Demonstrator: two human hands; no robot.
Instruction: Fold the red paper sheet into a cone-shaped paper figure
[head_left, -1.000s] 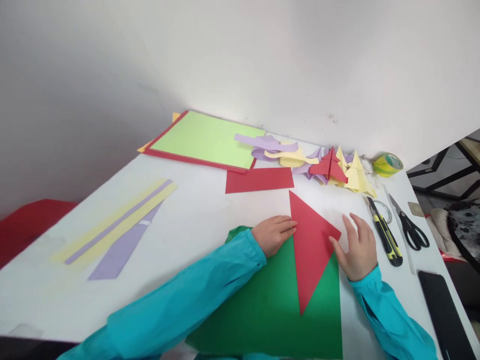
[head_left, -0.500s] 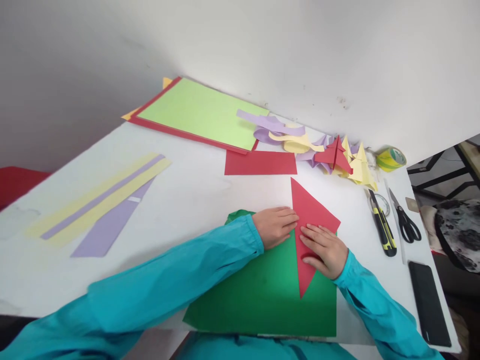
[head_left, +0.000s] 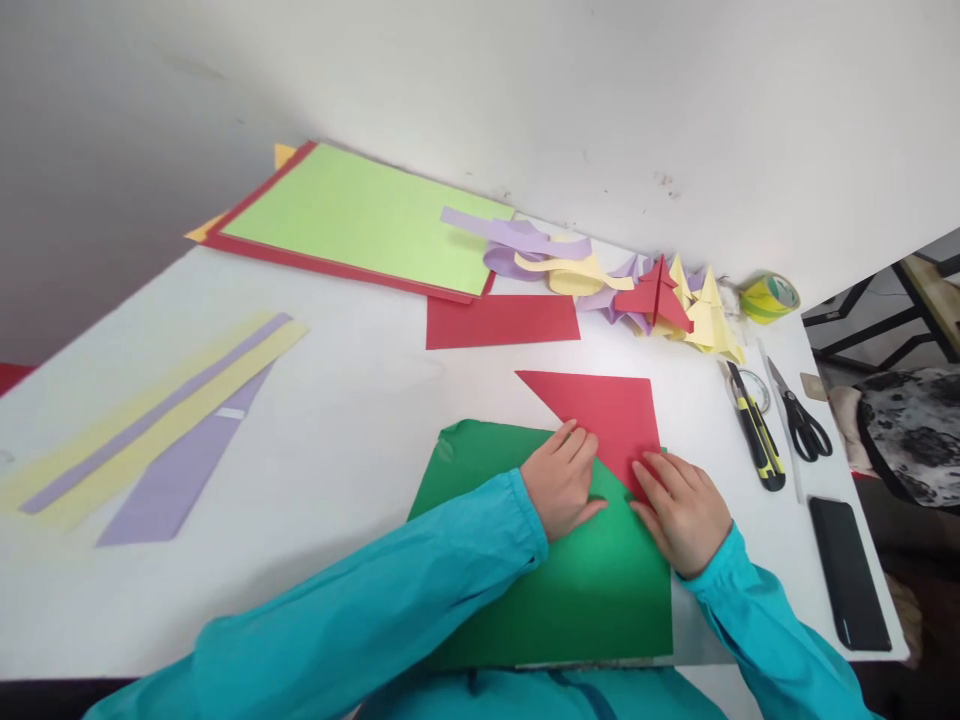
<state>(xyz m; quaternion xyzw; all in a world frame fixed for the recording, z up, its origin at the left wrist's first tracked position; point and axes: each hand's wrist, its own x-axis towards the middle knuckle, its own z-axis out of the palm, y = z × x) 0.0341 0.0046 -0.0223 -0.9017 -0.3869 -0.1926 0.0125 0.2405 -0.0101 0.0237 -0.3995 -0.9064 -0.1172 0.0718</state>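
A red paper triangle (head_left: 604, 408) lies on the white table (head_left: 352, 420), its lower corner over a green sheet (head_left: 570, 590). My left hand (head_left: 562, 480) rests flat on the green sheet with its fingertips against the triangle's slanted edge, fingers stretched out. My right hand (head_left: 681, 510) lies flat too, fingers together, pressing the triangle's lower right corner. Both arms wear teal sleeves.
A red rectangle (head_left: 501, 321) lies behind the triangle. Light green card on red card (head_left: 352, 215) sits at the back. Purple and yellow strips (head_left: 150, 430) lie left. Folded paper shapes (head_left: 675, 305), tape roll (head_left: 769, 297), utility knife (head_left: 756, 438), scissors (head_left: 799, 425) and a black phone (head_left: 847, 572) are right.
The red triangle has been turned from standing upright to lying with its long side slanting. Both hands came closer to me and now sit at its lower edge.
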